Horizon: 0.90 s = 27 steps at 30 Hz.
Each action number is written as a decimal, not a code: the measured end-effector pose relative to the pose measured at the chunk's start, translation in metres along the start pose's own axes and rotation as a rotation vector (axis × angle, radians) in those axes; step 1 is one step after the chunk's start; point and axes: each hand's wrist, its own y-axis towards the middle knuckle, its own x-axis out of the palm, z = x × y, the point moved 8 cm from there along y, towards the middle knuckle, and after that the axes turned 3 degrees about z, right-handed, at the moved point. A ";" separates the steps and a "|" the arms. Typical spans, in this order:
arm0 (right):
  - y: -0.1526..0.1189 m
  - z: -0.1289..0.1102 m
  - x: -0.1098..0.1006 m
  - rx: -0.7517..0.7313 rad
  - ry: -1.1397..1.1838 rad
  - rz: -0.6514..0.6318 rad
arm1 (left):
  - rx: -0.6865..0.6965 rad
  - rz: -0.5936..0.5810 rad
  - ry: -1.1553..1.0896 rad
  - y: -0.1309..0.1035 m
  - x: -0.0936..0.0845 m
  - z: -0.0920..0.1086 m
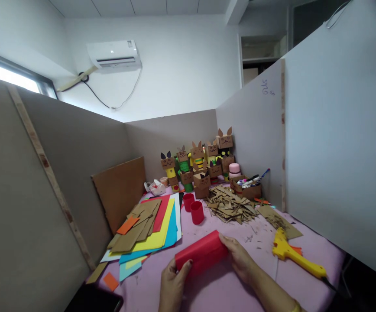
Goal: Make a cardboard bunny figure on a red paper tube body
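Observation:
A red paper roll (201,255) lies across the pink table (227,286) near the front edge. My left hand (172,286) grips its left end from below. My right hand (240,258) wraps around its right end. Both hands hold the roll just above the table top.
Two red paper cups (194,208) stand behind the roll. Colored paper sheets and cardboard pieces (149,229) lie left. A cardboard scrap pile (230,207), a yellow glue gun (293,253), a marker box (249,185) and cardboard figures (201,167) sit beyond. Partition walls enclose the table.

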 end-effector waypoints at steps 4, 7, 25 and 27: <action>0.007 0.000 -0.015 -0.031 -0.042 0.065 | 0.063 0.048 0.054 0.001 -0.007 0.004; 0.009 -0.001 -0.024 -0.081 -0.093 0.119 | 0.126 0.091 0.098 0.001 -0.012 0.009; 0.003 0.002 -0.010 -0.007 -0.169 0.036 | 0.042 -0.101 0.021 -0.001 0.005 0.007; 0.003 0.001 -0.009 -0.027 -0.175 0.023 | 0.034 -0.095 -0.002 -0.001 0.004 0.008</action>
